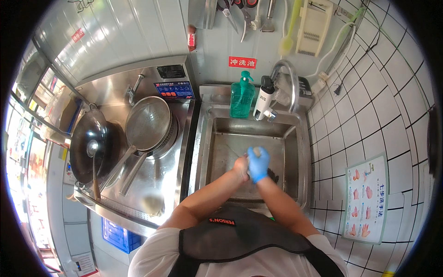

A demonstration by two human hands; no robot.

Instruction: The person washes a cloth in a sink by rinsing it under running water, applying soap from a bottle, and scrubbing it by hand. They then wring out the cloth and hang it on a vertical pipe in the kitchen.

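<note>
My left hand [242, 168] is bare, and my right hand [259, 164] wears a blue disposable glove. They press together over the stainless steel sink basin [228, 142]. A small pale thing [256, 151] shows at the top of the gloved fingers, which curl round it; too little is visible to name it. The gloved hand covers part of the left hand's fingers, so its grip is hidden. Below the right wrist, a dark clump [273, 175], like a scourer, lies in the basin. Behind the basin stand a green pump bottle [241, 98] and a white filter tap [264, 100].
To the left, a steel stove top [166, 173] bears a black wok [83, 149] with a ladle [93, 162] and a long-handled strainer [148, 121]. A pale round thing [152, 202] sits near its front edge. Scissors [227, 15] hang above. A tiled wall [332, 138] bounds the right.
</note>
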